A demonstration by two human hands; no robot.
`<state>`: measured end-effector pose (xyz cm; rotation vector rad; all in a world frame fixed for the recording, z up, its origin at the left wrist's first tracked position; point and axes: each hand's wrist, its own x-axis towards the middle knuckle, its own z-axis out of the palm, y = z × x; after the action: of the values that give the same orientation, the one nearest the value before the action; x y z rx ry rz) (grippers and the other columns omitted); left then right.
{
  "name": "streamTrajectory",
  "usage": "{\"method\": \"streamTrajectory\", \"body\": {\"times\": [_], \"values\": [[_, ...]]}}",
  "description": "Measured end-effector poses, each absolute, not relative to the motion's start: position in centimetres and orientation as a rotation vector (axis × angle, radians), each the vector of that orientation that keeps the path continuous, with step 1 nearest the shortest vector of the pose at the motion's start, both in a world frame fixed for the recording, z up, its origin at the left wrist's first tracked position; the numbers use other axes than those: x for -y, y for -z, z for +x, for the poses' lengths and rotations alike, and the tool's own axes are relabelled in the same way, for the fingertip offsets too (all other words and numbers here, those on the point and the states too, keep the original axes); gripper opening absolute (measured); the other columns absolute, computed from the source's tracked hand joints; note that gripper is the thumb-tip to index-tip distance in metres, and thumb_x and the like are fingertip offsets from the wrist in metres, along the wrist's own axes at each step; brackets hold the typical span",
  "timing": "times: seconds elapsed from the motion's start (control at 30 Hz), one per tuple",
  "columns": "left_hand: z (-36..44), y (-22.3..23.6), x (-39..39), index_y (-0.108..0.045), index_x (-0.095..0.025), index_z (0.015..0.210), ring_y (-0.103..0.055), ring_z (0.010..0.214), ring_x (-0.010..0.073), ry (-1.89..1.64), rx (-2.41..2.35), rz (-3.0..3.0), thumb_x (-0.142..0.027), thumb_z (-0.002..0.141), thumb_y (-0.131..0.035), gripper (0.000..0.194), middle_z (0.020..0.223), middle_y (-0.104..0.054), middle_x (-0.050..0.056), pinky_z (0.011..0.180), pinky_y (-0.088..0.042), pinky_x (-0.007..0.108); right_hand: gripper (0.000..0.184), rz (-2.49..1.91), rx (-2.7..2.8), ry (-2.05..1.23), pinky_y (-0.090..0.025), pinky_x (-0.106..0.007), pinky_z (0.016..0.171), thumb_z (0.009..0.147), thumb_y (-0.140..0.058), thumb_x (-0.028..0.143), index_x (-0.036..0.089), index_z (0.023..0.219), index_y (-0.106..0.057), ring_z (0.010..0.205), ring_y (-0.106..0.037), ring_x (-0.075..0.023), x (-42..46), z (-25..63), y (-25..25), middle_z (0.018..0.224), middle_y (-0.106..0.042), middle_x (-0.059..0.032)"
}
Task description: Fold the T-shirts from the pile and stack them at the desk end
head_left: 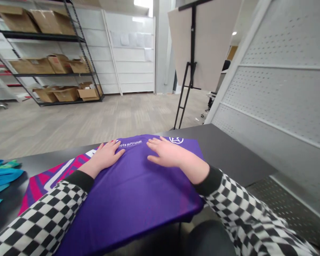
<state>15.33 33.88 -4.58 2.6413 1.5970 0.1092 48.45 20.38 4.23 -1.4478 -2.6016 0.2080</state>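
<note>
The purple cloth [133, 199] lies spread over the desk [229, 153], its near left part cut off by the bottom of the view. The left hand [106, 155] and right hand [165, 153] rest flat on it, fingers extended, gripping nothing. The left sleeve [48, 213] hides some pink pattern; the smallest white lettering [130, 144] is unreadable. A blue cloth [4, 177] is cut off at left.

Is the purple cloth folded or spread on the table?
Spread: the cloth lies broad and mostly smooth under the left hand and right hand. Whether doubled, I cannot tell.
</note>
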Motion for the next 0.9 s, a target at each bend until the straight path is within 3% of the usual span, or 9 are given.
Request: {"method": "streamTrajectory", "body": {"times": [0.07,0.23,0.4,0.53,0.6,0.67,0.7,0.8,0.9], "values": [[15.4,4.0,-33.7,-0.044,-0.011,0.179,-0.035,0.174,0.0425,-0.065,-1.604,2.620,-0.070,0.113,-0.032,0.090,0.186,-0.038,0.024,0.138,-0.027,0.071,0.062,-1.269,2.672,-0.301,-0.030,-0.064,0.141,0.115,-0.064,0.042,0.009,0.167,-0.060,0.162,-0.054,-0.0382,-15.1,47.7,-5.5,0.170,-0.060,-0.0240],[13.4,2.0,-29.5,-0.049,-0.005,0.176,-0.042,0.171,0.0402,-0.248,-1.509,2.674,-0.074,0.111,-0.029,0.097,0.182,-0.046,0.024,0.140,-0.034,0.059,0.051,-0.976,2.747,-0.669,-0.031,-0.065,0.141,0.114,-0.069,0.039,0.015,0.160,-0.067,0.161,-0.056,-0.0363,-4.5,46.5,-4.9,0.163,-0.069,-0.0189],[7.6,1.9,-19.8,-0.062,-0.023,0.170,-0.050,0.167,0.0364,-0.272,-1.291,2.683,-0.082,0.107,-0.047,0.087,0.179,-0.054,0.011,0.141,-0.038,0.054,0.054,-1.043,2.581,-0.767,-0.024,-0.062,0.144,0.115,-0.068,0.038,0.020,0.165,-0.063,0.166,-0.050,-0.0331,-1.6,47.7,-2.3,0.166,-0.067,-0.0153],[2.7,4.1,-13.6,-0.069,-0.026,0.162,-0.055,0.163,0.0376,-0.367,-1.445,2.621,-0.081,0.106,-0.051,0.080,0.172,-0.062,0.011,0.139,-0.041,0.057,0.045,-1.182,2.404,-0.611,-0.027,-0.065,0.142,0.115,-0.064,0.034,0.021,0.158,-0.069,0.163,-0.054,-0.0342,-2.2,48.5,-2.1,0.163,-0.070,-0.0147],[1.0,5.3,-11.7,-0.072,-0.026,0.156,-0.057,0.161,0.0378,-0.490,-1.561,2.576,-0.077,0.108,-0.051,0.073,0.169,-0.065,0.013,0.139,-0.040,0.060,0.038,-1.235,2.246,-0.563,-0.042,-0.058,0.134,0.116,-0.061,0.034,0.020,0.149,-0.074,0.148,-0.067,-0.0321,-1.9,48.8,-2.5,0.152,-0.076,-0.0150],[-0.1,6.3,-10.3,-0.072,-0.025,0.151,-0.058,0.161,0.0382,-0.636,-1.654,2.514,-0.069,0.110,-0.050,0.064,0.167,-0.067,0.015,0.140,-0.038,0.063,0.030,-1.255,2.137,-0.691,-0.057,-0.043,0.113,0.116,-0.060,0.036,0.020,0.130,-0.080,0.120,-0.078,-0.0262,-0.7,49.8,-2.6,0.128,-0.084,-0.0119],[-0.4,6.6,-9.9,-0.072,-0.025,0.150,-0.057,0.161,0.0386,-0.696,-1.675,2.486,-0.066,0.111,-0.051,0.060,0.166,-0.067,0.015,0.141,-0.036,0.065,0.028,-1.273,2.121,-0.825,-0.060,-0.037,0.100,0.115,-0.059,0.037,0.021,0.118,-0.082,0.106,-0.078,-0.0232,0.2,50.8,-2.3,0.115,-0.085,-0.0091],[-0.6,6.9,-9.2,-0.070,-0.027,0.148,-0.059,0.159,0.0383,-0.820,-1.673,2.436,-0.060,0.111,-0.054,0.053,0.162,-0.070,0.014,0.141,-0.035,0.067,0.026,-1.483,2.140,-1.263,-0.055,-0.030,0.077,0.107,-0.060,0.033,0.021,0.092,-0.077,0.083,-0.072,-0.0198,3.5,56.2,0.6,0.090,-0.079,-0.0033],[0.0,6.6,-9.3,-0.070,-0.029,0.147,-0.065,0.154,0.0370,-0.865,-1.668,2.378,-0.059,0.110,-0.055,0.050,0.159,-0.072,0.012,0.138,-0.044,0.062,0.024,-2.086,1.938,-1.118,-0.051,-0.034,0.073,0.098,-0.058,0.032,0.022,0.079,-0.071,0.079,-0.071,-0.0240,6.5,63.9,6.0,0.082,-0.076,-0.0054]]}}
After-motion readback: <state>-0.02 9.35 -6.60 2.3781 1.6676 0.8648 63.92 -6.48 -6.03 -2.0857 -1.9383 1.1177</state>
